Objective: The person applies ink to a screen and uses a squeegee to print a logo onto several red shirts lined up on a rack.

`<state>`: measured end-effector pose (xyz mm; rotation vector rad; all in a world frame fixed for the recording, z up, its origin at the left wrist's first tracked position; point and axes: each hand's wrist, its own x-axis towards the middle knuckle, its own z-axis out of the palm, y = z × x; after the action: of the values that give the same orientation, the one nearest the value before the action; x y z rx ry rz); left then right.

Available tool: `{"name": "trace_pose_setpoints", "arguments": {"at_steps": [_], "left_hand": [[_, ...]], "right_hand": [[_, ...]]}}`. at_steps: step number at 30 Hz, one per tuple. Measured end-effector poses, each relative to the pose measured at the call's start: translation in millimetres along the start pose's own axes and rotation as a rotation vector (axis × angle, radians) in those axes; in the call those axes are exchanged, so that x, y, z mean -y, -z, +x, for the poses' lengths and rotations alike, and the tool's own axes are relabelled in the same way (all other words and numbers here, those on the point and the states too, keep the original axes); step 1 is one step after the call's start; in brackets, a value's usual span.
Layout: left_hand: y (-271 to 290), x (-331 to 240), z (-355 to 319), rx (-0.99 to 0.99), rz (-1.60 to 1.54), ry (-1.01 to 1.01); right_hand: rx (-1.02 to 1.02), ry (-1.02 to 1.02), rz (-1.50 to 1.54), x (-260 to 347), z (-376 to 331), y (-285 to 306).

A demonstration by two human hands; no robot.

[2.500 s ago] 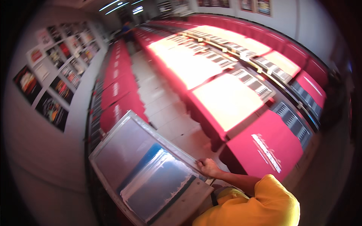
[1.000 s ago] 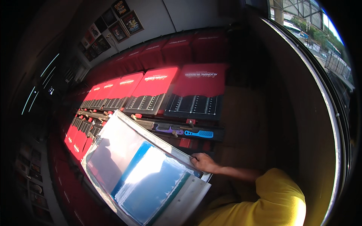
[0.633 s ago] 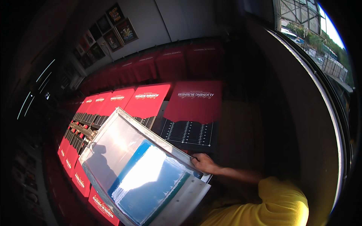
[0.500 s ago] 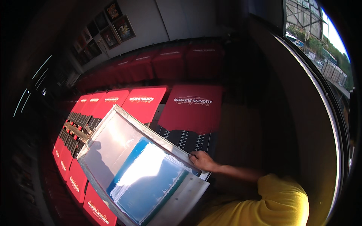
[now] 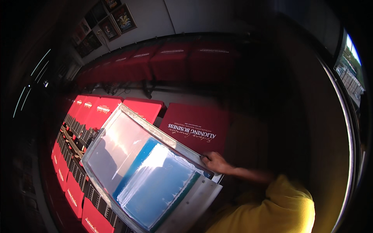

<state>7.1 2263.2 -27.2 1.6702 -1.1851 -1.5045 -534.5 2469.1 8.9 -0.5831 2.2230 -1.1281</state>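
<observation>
Blue-coated screen frame [image 5: 147, 174], red panels [image 5: 194, 130]

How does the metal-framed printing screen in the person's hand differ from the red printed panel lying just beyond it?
The metal-framed printing screen is held tilted by the right hand at its frame edge; the red printed panel lies flat, untouched. The screen has a pale translucent mesh with a blue coated patch; the panel is solid red with white lettering. The screen looks larger in view, though it is nearer the camera. Both are flat rectangles.

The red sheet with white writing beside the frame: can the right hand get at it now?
Probably not: the right hand grips the frame, though the red sheet lies uncovered nearby.
</observation>
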Motion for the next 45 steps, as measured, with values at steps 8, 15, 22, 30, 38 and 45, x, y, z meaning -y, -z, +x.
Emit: {"name": "trace_pose_setpoints", "arguments": {"at_steps": [8,15,22,30,38,45], "left_hand": [[-177,-17,-82,-0.354,0.121,-0.139],[-223,64,-50,-0.348,0.218,-0.208],[-437,-43,-69,-0.391,0.245,-0.060],[-613,-63,-49,-0.401,-0.115,-0.208],[-698,-4,-10,-0.442,-0.209,-0.168],[-703,94,29,-0.699,-0.314,-0.431]], "right_hand": [[0.008,0.055,0.047,-91,108,27],[0.116,0.207,0.051,-116,199,63],[0.149,0.194,0.143,-175,357,111],[-0.001,0.170,0.056,-178,487,204],[0.141,0.133,0.215,-178,592,282],[0.354,0.271,0.024,-189,689,274]]}}
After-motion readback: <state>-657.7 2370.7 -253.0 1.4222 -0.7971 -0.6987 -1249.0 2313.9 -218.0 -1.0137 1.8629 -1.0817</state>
